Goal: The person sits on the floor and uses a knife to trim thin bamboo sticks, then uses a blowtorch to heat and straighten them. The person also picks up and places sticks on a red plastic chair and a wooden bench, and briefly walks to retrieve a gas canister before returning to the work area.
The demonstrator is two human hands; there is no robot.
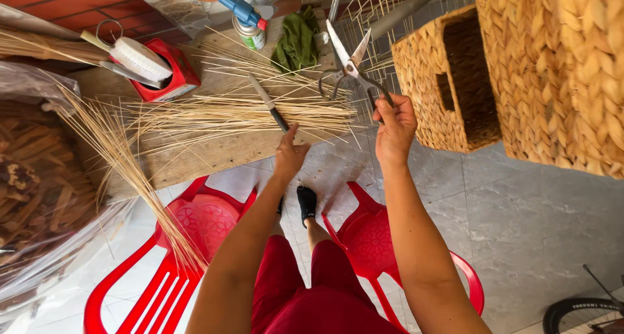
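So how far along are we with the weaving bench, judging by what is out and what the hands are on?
Done: two woven baskets stand finished at the right. In hand: the right hand lifts scissors; the left hand touches the knife on the plank. Left: thin loose reeds lie spread and unwoven across the plank.

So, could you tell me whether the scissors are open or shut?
Open: the scissors in the right hand have blades spread in a V.
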